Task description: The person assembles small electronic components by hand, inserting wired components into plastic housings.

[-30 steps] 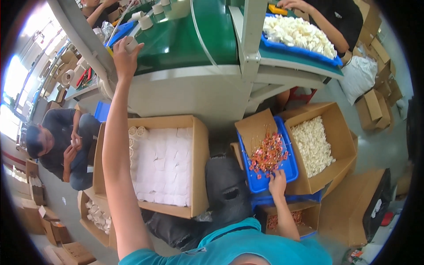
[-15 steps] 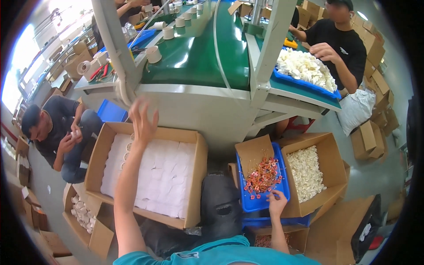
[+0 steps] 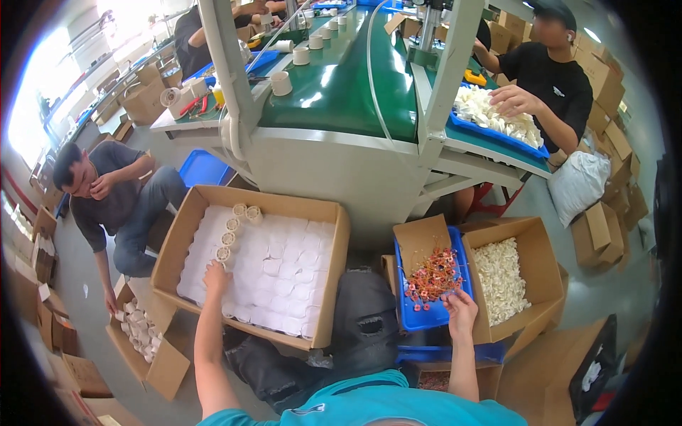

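At the near end of a short row of white cylinders (image 3: 232, 225), inside a large open carton (image 3: 339, 277), the left hand (image 3: 217, 277) reaches down with its fingers bent. Its fingertips meet the row's lowest piece or lie just beside it; whether they have closed on it cannot be told, as the hand's back covers the contact.

Over the near right edge of a blue tray (image 3: 420, 319), the right hand (image 3: 461, 309) is partly curled, thumb and fingers drawn near each other — a small part may sit between them, but it is too small to confirm. Just beyond the fingertips, a tangle of red-orange wired parts (image 3: 433, 273) lies in the tray, in front of an upright cardboard flap (image 3: 420, 236).

Around the cylinders, a white paper-like layer (image 3: 291, 259) covers most of the carton's interior. Right of the tray, a second carton (image 3: 545, 245) holds a heap of cream-coloured pieces (image 3: 499, 280).

Farther out: a green conveyor belt (image 3: 334, 99) carries spaced white cylinders, the nearest (image 3: 281, 84) upright. Right of the belt, a co-worker in black (image 3: 558, 85) reaches into a blue tray of cream pieces (image 3: 497, 117). At left, a crouching person (image 3: 114, 192) extends one arm to a small box of white cylinders (image 3: 142, 334).
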The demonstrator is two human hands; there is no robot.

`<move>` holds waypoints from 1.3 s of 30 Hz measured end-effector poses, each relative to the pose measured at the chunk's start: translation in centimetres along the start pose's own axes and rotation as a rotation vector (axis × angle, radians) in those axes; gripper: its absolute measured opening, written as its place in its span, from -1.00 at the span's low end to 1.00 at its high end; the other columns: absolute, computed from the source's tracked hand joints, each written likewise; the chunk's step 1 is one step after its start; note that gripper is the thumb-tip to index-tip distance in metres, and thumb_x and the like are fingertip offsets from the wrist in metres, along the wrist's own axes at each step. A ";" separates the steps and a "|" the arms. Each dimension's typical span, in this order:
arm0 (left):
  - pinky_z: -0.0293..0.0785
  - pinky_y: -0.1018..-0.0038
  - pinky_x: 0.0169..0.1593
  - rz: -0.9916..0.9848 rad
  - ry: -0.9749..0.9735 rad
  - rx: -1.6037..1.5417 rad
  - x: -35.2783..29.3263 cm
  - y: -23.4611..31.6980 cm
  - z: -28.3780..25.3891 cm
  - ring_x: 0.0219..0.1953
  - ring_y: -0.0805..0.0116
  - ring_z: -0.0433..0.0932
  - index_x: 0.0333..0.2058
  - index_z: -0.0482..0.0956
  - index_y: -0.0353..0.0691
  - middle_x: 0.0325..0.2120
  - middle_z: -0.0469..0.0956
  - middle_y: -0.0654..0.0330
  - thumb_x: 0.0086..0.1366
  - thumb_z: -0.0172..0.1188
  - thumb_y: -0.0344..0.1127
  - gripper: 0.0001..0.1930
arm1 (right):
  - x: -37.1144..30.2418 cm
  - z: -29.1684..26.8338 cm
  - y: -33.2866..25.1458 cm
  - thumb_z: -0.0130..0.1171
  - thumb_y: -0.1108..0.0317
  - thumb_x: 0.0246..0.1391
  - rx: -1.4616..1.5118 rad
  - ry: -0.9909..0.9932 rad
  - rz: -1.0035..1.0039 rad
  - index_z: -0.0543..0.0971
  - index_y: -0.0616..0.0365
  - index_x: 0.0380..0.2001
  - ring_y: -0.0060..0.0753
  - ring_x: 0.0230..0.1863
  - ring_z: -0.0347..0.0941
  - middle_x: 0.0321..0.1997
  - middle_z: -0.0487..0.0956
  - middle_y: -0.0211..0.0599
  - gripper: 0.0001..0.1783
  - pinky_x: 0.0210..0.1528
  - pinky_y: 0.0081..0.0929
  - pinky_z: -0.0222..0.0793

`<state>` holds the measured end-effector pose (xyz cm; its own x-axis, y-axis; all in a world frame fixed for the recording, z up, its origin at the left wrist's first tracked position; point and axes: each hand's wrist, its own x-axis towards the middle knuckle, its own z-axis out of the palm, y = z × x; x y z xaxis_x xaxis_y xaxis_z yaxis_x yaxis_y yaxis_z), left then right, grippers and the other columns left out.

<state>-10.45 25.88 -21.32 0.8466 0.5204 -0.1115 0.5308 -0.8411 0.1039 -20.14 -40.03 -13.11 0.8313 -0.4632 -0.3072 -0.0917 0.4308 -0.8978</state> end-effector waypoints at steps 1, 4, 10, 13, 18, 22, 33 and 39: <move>0.54 0.11 -0.03 -0.025 -0.011 0.054 0.4 0.6 -0.5 -0.01 -0.14 0.54 0.07 0.34 -0.36 -0.09 0.50 -0.14 -0.04 0.45 -0.19 -0.27 | -0.2 -0.3 0.1 0.20 0.56 0.09 0.010 0.006 -0.010 0.51 0.49 -0.12 -0.28 -0.26 0.61 -0.25 0.60 -0.15 -0.71 -0.27 -0.53 0.54; 0.52 0.16 -0.06 -0.015 0.089 0.018 -0.8 0.5 -2.1 -0.13 -0.08 0.58 -0.08 0.42 -0.38 -0.21 0.54 -0.10 -0.09 0.45 -0.28 -0.41 | -0.9 -2.0 0.4 0.21 0.56 0.08 -0.080 0.095 -0.058 0.55 0.48 -0.12 -0.37 -0.32 0.58 -0.27 0.60 -0.21 -0.71 -0.32 -0.55 0.52; 0.51 0.31 -0.11 0.314 0.073 -1.016 -8.3 8.2 -7.4 -0.23 0.23 0.56 -0.05 0.40 -0.36 -0.23 0.52 0.07 0.01 0.48 -0.31 -0.43 | -0.6 0.6 -0.5 0.16 0.62 0.10 -0.553 0.017 -0.452 0.64 0.40 -0.17 -0.54 -0.37 0.52 -0.20 0.56 -0.28 -0.79 -0.43 -0.65 0.46; 0.56 0.19 -0.04 0.348 -0.346 -1.754 -15.7 14.6 -8.7 -0.15 0.11 0.59 0.09 0.32 -0.39 -0.13 0.54 -0.02 0.26 0.29 -0.30 -0.49 | -2.4 7.2 -2.3 0.17 0.62 0.11 -0.619 -0.253 -0.556 0.63 0.41 -0.15 -0.47 -0.23 0.57 -0.16 0.58 -0.19 -0.78 -0.28 -0.63 0.50; 0.52 0.27 -0.13 0.369 -0.945 -2.170 -24.5 20.4 -10.2 -0.20 0.12 0.57 0.27 0.19 -0.33 -0.10 0.52 -0.06 0.37 -0.05 0.28 -0.21 | -5.7 14.2 -2.2 0.21 0.63 0.06 -0.375 -0.577 -0.284 0.64 0.34 -0.11 -0.55 -0.34 0.57 -0.11 0.61 -0.24 -0.72 -0.29 -0.66 0.47; 0.51 0.29 -0.09 0.488 -0.698 -2.078 -25.9 20.3 -11.7 -0.19 0.15 0.56 0.25 0.25 -0.31 -0.11 0.51 0.00 0.16 0.37 -0.03 -0.21 | -6.8 14.7 -2.2 0.23 0.64 0.04 -0.445 -0.728 -0.297 0.65 0.31 -0.10 -0.59 -0.32 0.55 -0.09 0.61 -0.30 -0.70 -0.27 -0.67 0.48; 0.19 0.05 0.26 1.197 0.057 -0.592 -27.2 21.2 -15.4 0.22 -0.09 0.36 -0.18 0.49 -0.22 0.03 0.51 0.02 -0.26 0.48 -0.43 -0.44 | -8.3 14.6 -3.3 0.28 0.63 -0.02 -0.423 -0.958 -0.171 0.66 0.34 -0.23 -0.51 -0.28 0.58 -0.20 0.62 -0.27 -0.78 -0.23 -0.60 0.49; 0.50 0.21 0.00 0.993 -0.157 -0.465 -28.7 21.5 -14.0 -0.06 0.04 0.58 -0.16 0.44 -0.26 -0.26 0.59 0.02 -0.18 0.48 -0.42 -0.45 | -8.3 14.2 -2.1 0.31 0.63 -0.08 -0.513 -0.708 -0.377 0.67 0.31 -0.34 -0.35 -0.30 0.60 -0.28 0.64 -0.21 -0.84 -0.26 -0.51 0.50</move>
<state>-22.78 -5.10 -2.02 0.9072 -0.4069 0.1067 -0.3903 -0.7197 0.5741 -19.05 -26.09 -4.20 0.9788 0.1471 0.1423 0.1606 -0.1213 -0.9795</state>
